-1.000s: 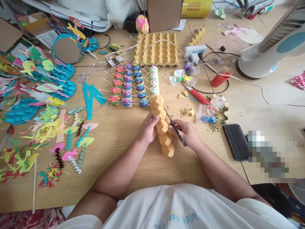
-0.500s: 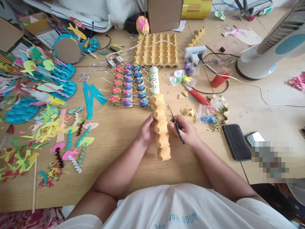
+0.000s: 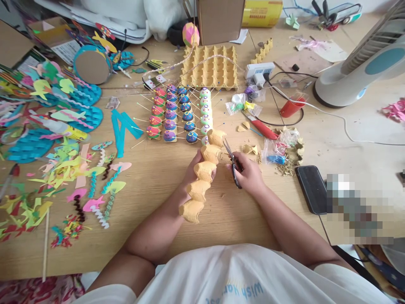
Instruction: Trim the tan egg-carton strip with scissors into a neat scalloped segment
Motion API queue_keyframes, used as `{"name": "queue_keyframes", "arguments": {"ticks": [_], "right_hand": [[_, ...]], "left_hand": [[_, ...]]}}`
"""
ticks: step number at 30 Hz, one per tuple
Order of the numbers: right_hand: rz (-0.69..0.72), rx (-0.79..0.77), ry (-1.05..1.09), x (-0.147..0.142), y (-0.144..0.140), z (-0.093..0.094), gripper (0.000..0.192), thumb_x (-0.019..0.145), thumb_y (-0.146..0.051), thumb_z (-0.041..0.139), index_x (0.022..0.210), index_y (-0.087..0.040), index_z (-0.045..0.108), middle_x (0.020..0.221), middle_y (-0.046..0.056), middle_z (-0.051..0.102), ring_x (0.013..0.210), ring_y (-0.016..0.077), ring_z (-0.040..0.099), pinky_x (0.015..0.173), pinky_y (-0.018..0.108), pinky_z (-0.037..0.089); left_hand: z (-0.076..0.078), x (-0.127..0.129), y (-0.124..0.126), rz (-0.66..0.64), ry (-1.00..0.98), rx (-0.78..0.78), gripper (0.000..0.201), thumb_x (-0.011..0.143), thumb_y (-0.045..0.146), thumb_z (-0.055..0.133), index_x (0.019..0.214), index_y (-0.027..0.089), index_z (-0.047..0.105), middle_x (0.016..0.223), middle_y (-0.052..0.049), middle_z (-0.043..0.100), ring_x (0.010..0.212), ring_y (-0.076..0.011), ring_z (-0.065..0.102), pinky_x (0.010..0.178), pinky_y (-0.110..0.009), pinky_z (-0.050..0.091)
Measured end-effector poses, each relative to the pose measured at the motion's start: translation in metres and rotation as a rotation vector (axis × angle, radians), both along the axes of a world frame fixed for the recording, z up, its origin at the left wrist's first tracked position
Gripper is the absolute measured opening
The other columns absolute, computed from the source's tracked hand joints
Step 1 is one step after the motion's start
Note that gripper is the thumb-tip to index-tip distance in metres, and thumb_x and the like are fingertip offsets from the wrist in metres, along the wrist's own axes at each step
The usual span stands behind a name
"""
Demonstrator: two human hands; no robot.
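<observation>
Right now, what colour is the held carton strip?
Yellowish tan; the carton strip shows best in head view.

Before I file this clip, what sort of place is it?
Probably a craft workspace, perhaps at home: decorated carton rows and paper scraps cover parts of the table, and the right hand holds scissors.

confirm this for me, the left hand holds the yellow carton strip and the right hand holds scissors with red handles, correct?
Not quite: the scissors have black handles, not red, as the head view shows. The rest stands: the left hand holds the yellow carton strip, and the right hand holds the scissors.
</observation>
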State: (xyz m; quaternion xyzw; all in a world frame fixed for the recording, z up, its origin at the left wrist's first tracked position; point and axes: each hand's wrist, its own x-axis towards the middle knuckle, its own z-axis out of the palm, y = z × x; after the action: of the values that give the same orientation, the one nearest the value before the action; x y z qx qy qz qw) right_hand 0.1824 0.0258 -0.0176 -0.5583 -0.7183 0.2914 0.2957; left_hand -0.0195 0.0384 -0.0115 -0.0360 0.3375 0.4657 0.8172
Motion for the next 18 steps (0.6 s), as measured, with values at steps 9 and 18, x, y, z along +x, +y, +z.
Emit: {"name": "queue_keyframes", "arguments": {"ticks": [9,18], "right_hand": [[-0.084,0.122,-0.081,0.000,0.002,-0.006,0.036,0.089,-0.046,0.072,0.116,-0.022,0.070,0.081,0.003,0.070,0.065,0.0173,0.058,0.062,0.028,0.037],[-0.118,0.129,-0.086,0.000,0.002,-0.004,0.035,0.090,-0.049,0.072,0.113,-0.023,0.070,0.074,0.001,0.066,0.063,0.0175,0.054,0.062,0.030,0.036]], "left_hand": [[-0.007,0.006,-0.009,-0.099,0.153,0.248,0.024,0.094,0.047,0.060,0.087,0.028,0.073,0.074,-0.007,0.071,0.073,-0.0276,0.070,0.062,-0.039,0.053],[-0.009,0.007,-0.009,-0.081,0.184,0.299,0.023,0.093,0.049,0.060,0.089,0.030,0.072,0.080,-0.008,0.072,0.078,-0.0289,0.070,0.063,-0.040,0.053]]}}
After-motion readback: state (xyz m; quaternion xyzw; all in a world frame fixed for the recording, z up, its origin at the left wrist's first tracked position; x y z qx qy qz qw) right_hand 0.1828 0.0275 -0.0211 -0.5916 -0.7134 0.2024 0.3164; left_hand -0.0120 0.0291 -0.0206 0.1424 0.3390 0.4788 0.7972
